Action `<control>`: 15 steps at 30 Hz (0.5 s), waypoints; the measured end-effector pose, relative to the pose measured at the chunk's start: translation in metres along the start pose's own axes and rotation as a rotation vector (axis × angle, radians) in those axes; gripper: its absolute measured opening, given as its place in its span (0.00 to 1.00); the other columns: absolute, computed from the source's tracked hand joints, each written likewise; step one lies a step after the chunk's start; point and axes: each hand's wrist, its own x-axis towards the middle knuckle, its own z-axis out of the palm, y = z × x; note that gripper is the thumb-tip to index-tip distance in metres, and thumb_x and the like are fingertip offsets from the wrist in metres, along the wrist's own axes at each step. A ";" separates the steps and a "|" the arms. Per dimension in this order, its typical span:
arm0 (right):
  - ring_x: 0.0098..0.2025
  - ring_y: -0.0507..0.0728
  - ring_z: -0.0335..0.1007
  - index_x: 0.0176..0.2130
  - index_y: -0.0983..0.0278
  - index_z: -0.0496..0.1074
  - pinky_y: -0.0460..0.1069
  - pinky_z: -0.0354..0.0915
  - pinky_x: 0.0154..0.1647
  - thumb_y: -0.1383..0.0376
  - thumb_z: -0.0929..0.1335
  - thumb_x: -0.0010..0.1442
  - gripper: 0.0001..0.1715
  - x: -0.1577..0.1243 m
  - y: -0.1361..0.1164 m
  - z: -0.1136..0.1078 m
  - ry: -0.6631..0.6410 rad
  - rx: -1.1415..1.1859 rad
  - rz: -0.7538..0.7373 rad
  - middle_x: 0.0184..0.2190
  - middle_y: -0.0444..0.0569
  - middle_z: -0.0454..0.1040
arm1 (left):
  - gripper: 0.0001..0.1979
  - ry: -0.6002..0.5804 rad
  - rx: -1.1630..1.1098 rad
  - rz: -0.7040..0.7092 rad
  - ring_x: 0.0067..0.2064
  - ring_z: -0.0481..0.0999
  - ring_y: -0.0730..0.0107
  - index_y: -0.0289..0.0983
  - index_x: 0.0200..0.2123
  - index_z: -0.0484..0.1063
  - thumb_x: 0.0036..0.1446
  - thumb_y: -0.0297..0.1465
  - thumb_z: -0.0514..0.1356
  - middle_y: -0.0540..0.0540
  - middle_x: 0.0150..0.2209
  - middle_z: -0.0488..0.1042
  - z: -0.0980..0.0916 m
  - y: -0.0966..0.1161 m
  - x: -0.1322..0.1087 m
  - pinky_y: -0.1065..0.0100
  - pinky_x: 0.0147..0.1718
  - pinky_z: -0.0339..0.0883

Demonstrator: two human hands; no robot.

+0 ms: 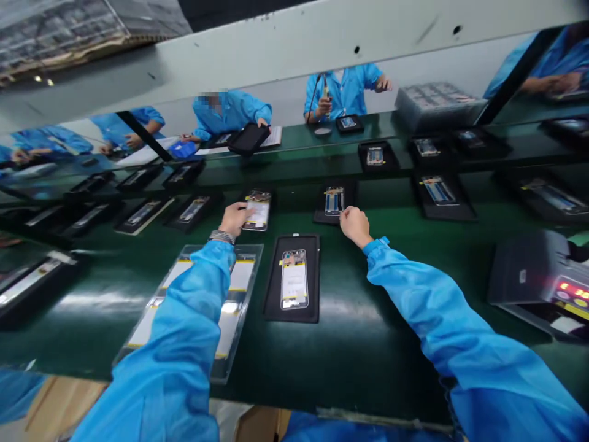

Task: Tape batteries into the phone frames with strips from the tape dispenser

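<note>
Shiny green worktop (363,362), loads of black trays (273,294) sitting right on it, plus a clear tray (249,294) and a grey machine (527,273).

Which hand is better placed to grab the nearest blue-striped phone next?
Probably the right hand: it is at the lower right corner of the silver, blue-striped rectangular phone frame. The left hand is farther away, touching another frame with a white panel.

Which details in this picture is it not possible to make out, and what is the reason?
In the head view:
- Clear tray: partly hidden by the left sleeve.
- Right hand: hides whether its fingertips touch the phone frame or only the black tray.
- White panel, nearest phone: print too small.
- Grey machine: cut off by the right edge.
</note>
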 end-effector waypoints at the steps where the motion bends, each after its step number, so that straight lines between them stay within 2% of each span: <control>1: 0.53 0.65 0.77 0.46 0.67 0.75 0.53 0.69 0.51 0.63 0.64 0.71 0.13 0.013 0.007 -0.003 0.026 -0.045 0.028 0.48 0.64 0.79 | 0.17 0.025 0.025 0.014 0.29 0.79 0.65 0.30 0.42 0.73 0.53 0.31 0.73 0.47 0.26 0.77 -0.005 0.001 0.018 0.59 0.36 0.76; 3: 0.55 0.68 0.76 0.48 0.68 0.76 0.55 0.68 0.52 0.62 0.64 0.71 0.15 0.034 0.015 -0.003 0.046 -0.125 0.061 0.50 0.67 0.78 | 0.14 0.040 0.058 0.047 0.29 0.77 0.68 0.30 0.42 0.73 0.60 0.34 0.69 0.48 0.27 0.76 -0.010 0.001 0.046 0.60 0.36 0.75; 7: 0.54 0.69 0.76 0.50 0.72 0.75 0.55 0.68 0.52 0.58 0.65 0.71 0.21 0.063 0.010 0.010 0.031 -0.251 0.051 0.50 0.71 0.77 | 0.16 0.060 0.207 0.067 0.39 0.78 0.67 0.33 0.48 0.74 0.68 0.40 0.61 0.44 0.43 0.77 -0.008 -0.009 0.080 0.61 0.40 0.77; 11: 0.55 0.68 0.76 0.56 0.77 0.71 0.54 0.68 0.52 0.65 0.65 0.69 0.21 0.077 -0.003 0.023 0.043 -0.365 0.027 0.50 0.73 0.76 | 0.15 0.142 0.469 0.044 0.53 0.77 0.56 0.32 0.50 0.75 0.64 0.35 0.65 0.38 0.50 0.78 -0.013 -0.026 0.101 0.53 0.53 0.72; 13: 0.55 0.68 0.76 0.56 0.79 0.70 0.53 0.69 0.51 0.69 0.64 0.68 0.20 0.079 -0.007 0.025 0.044 -0.418 0.024 0.49 0.73 0.76 | 0.15 0.169 0.578 0.055 0.58 0.74 0.50 0.31 0.49 0.76 0.59 0.31 0.67 0.33 0.52 0.78 -0.026 -0.034 0.103 0.53 0.57 0.67; 15: 0.54 0.68 0.77 0.55 0.80 0.71 0.53 0.70 0.49 0.71 0.63 0.68 0.20 0.077 -0.009 0.024 0.039 -0.470 0.014 0.47 0.73 0.76 | 0.16 0.173 0.661 0.067 0.60 0.73 0.48 0.30 0.49 0.77 0.58 0.30 0.66 0.30 0.54 0.77 -0.046 -0.041 0.095 0.56 0.58 0.65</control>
